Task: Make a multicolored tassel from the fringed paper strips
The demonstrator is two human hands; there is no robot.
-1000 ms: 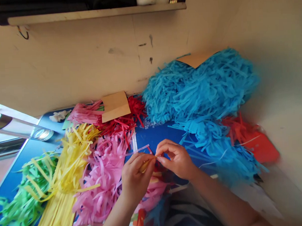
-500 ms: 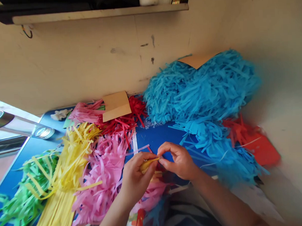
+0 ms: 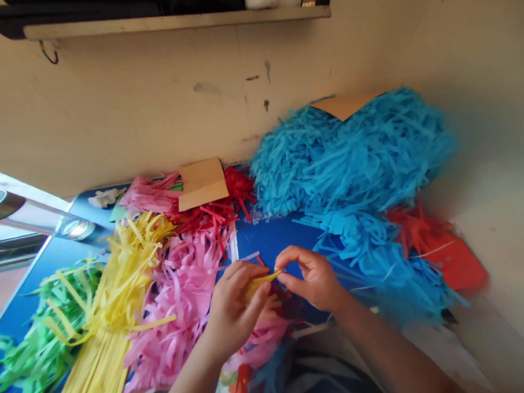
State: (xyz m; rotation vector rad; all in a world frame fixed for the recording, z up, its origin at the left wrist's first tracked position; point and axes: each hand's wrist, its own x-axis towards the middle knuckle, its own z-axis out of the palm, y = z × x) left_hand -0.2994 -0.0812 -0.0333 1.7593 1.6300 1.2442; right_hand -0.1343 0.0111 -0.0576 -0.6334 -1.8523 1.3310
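In the head view, the left hand point(image 3: 235, 305) is holding a yellow paper strip point(image 3: 257, 283) between thumb and fingers; the right hand point(image 3: 312, 280) is pinching its tip; the strip is bridging both hands, pink paper fringe point(image 3: 175, 307) lying leftward.

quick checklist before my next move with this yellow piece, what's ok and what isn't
1. Left grip holding the yellow piece: ok, between thumb and fingers.
2. Right grip on its tip: ok, thumb and finger meet there.
3. Whole yellow piece visible: not ok, the left fingers cover part of it.
4. Folds or knots inside the left grip: cannot tell, hidden.
5. Yellow fringe apart from pink fringe: not ok, a yellow strand lies across the pink.
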